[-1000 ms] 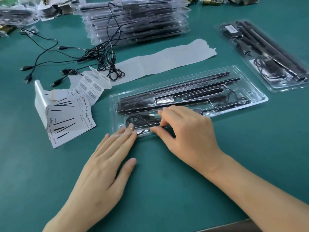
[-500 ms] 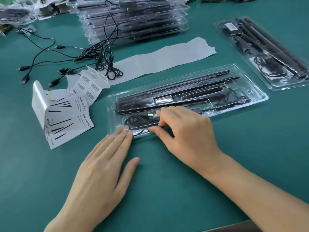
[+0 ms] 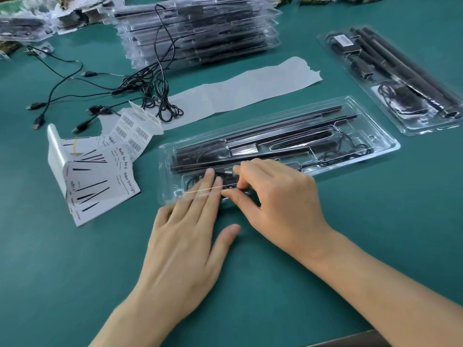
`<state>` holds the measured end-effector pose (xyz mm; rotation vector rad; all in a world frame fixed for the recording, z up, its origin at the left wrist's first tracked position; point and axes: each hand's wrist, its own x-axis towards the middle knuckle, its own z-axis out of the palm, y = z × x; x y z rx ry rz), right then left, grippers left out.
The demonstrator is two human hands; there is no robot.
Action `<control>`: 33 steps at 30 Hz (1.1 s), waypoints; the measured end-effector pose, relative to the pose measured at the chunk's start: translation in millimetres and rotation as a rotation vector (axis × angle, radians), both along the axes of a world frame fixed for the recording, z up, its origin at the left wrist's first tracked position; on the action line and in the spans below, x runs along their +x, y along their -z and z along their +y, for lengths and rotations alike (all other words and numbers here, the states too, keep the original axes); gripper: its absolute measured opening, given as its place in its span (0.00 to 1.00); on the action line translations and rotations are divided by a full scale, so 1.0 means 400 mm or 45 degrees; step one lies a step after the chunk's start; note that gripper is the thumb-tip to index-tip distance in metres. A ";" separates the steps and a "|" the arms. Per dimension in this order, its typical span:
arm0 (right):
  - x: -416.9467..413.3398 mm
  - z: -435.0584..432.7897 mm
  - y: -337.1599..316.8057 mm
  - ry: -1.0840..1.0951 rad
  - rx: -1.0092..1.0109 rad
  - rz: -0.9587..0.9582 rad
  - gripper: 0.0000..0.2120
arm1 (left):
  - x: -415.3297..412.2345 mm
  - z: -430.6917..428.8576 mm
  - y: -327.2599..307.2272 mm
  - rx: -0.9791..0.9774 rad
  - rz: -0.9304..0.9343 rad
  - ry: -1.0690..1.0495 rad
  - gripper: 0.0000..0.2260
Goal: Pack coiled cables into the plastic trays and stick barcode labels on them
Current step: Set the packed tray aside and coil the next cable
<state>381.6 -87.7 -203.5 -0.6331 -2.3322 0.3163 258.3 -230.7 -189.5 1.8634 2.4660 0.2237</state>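
Far on your left, loose black cables [image 3: 75,96] with plugs lie spread on the green desk [image 3: 350,234]; some of them run up over the stack of trays [image 3: 200,28] at the back. Near them sits a sheet of barcode labels [image 3: 135,131], partly curled up; it rests on some printed papers [image 3: 95,176] with black lines on them. A long strip of white paper [image 3: 240,93] lies just behind, between the stack and your work.

Your left hand [image 3: 185,236] lies flat with its fingers straight; it holds nothing. Its fingertips rest on the near left part of the clear tray [image 3: 375,144], over the small pocket. A thin clear edge crosses those fingers; I cannot tell if it is above or below them.

The coiled cable [image 3: 193,180] sits in that small pocket, partly hidden by your fingers. The tray lies slanted in the middle of the desk; long black bars fill its far side, and another thin black wire sits at its right end.

Your right hand [image 3: 280,204] has bent fingers; its thumb and first finger pinch the near side of the tray, just beside your left fingertips. I cannot tell if it also touches the cable.

Far right, well apart, lies a second tray [image 3: 413,126], with black bars and a wire inside; a small label [image 3: 344,41] sits at its far end.
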 end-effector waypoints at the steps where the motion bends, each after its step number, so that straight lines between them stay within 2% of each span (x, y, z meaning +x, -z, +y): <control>1: 0.000 0.000 0.000 -0.001 -0.001 -0.002 0.15 | 0.009 0.004 0.002 0.005 -0.009 -0.024 0.30; 16: -0.005 0.001 -0.002 0.027 -0.024 0.046 0.14 | 0.023 0.033 0.015 0.007 -0.079 -0.078 0.22; 22: -0.003 0.004 0.002 0.002 -0.035 0.058 0.15 | 0.030 0.022 0.017 0.032 0.005 -0.097 0.19; 30: -0.003 0.004 0.007 0.005 -0.003 0.038 0.14 | 0.032 0.020 0.000 -0.017 -0.017 -0.068 0.22; 33: -0.003 0.003 0.007 0.009 -0.006 0.042 0.14 | 0.024 0.013 -0.006 0.045 -0.082 -0.005 0.21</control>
